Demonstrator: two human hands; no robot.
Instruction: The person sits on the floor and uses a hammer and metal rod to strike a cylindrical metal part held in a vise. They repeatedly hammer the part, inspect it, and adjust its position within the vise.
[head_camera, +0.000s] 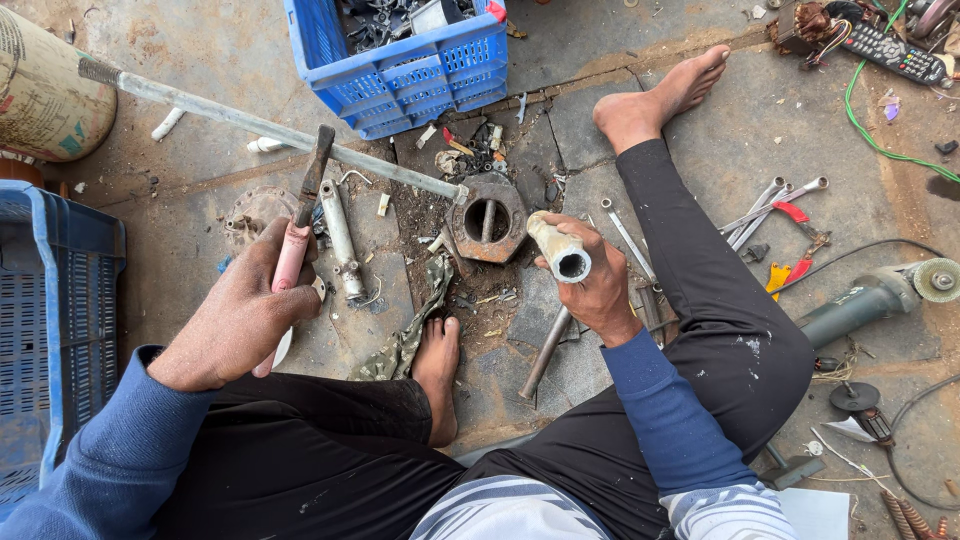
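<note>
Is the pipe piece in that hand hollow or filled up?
Hollow. The short pipe in the right hand shows a dark round hole at its open end, facing the camera.

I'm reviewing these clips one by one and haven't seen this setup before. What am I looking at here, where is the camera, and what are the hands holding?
There is no machine here: a person sits on a stone floor, filmed by one camera on their head looking down at their own legs and hands. The left hand grips a hammer by its pink handle. The right hand holds a short pale pipe, open end toward the camera. Between the hands lies a rusty round metal part with a long rod reaching it. Around them are a blue crate, wrenches, an angle grinder and a remote control.
</note>
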